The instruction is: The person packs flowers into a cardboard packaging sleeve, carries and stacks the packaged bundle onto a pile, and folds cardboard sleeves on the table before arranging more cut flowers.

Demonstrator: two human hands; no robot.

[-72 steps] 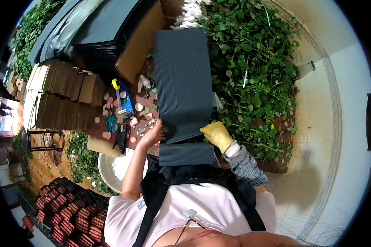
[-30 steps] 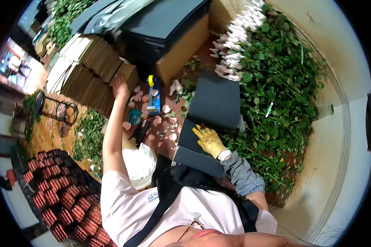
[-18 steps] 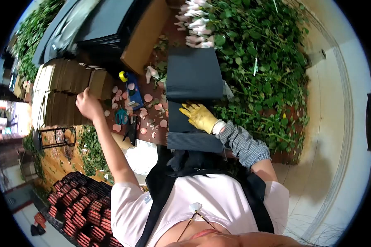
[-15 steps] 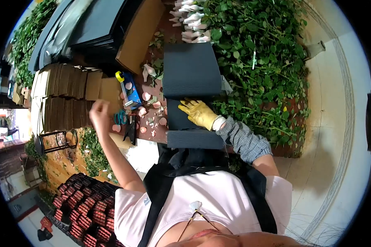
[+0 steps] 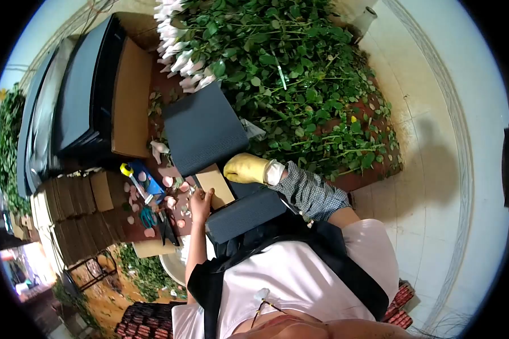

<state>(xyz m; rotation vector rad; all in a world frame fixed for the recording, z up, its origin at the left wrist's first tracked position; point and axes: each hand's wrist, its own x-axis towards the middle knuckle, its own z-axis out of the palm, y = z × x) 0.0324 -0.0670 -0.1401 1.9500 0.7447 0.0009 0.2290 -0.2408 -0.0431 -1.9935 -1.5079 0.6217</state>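
While the left hand [image 5: 202,204] pinches the brown card [image 5: 217,186] on the dark sheet [image 5: 205,129], its visible long axis running away from the torso [image 5: 288,268], the right hand [image 5: 246,168] sits curled just rightward, grasp unclear; pale buds [image 5: 172,40] lie beyond.

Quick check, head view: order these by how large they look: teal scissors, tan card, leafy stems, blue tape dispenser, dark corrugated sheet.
1. Leafy stems
2. Dark corrugated sheet
3. Tan card and blue tape dispenser: too alike to rank, card partly covered
4. Teal scissors
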